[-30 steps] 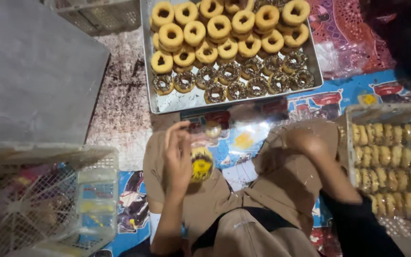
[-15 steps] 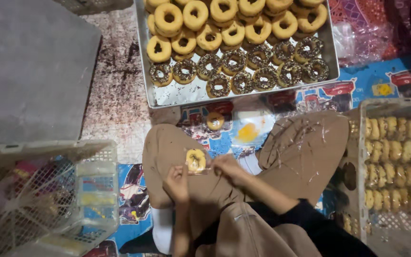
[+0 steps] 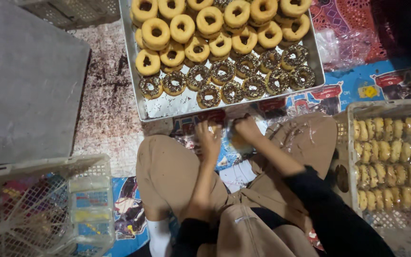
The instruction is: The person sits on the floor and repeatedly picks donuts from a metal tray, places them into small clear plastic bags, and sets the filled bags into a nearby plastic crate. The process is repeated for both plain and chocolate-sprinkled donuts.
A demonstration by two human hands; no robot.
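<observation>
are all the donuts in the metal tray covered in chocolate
No, only the front rows of donuts in the metal tray are chocolate-topped; the ones behind are plain golden.

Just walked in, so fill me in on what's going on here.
A person sits on the floor in tan trousers, both hands out in front of the knees. The left hand and right hand are close together over clear wrapping on a printed mat, handling something yellowish that is too blurred to name. Just ahead lies a metal tray of plain and chocolate-sprinkled doughnuts. A white crate of wrapped pieces stands to the right.
</observation>
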